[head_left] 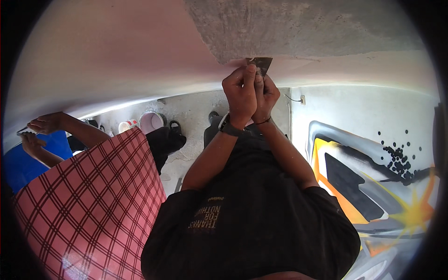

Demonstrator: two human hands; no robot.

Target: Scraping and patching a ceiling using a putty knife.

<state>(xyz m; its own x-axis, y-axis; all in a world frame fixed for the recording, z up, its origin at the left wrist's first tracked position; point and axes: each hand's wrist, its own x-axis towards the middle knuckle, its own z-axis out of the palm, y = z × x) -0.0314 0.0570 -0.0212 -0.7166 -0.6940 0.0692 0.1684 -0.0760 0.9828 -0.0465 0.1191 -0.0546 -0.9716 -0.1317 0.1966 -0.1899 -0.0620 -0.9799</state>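
Observation:
Both my hands are raised together on a metal scraper (264, 64), whose blade meets the wall surface (252, 28) where rough grey plaster borders smooth pinkish-white coating. My left hand (240, 92) is closed on the scraper, its thumb along the tool. My right hand (267, 98) is closed beside it, fingers wrapped at the tool, partly hidden by my left hand. The scraper's handle is mostly covered by my fingers.
At left, a co-worker's hands (44, 126) hold a thin tool at the wall, above a red checked cloth (84, 200) and blue panel (56, 144). Behind are buckets (150, 122) and sandalled feet (175, 128). At right stands a painted wall (354, 186) with a socket (302, 99).

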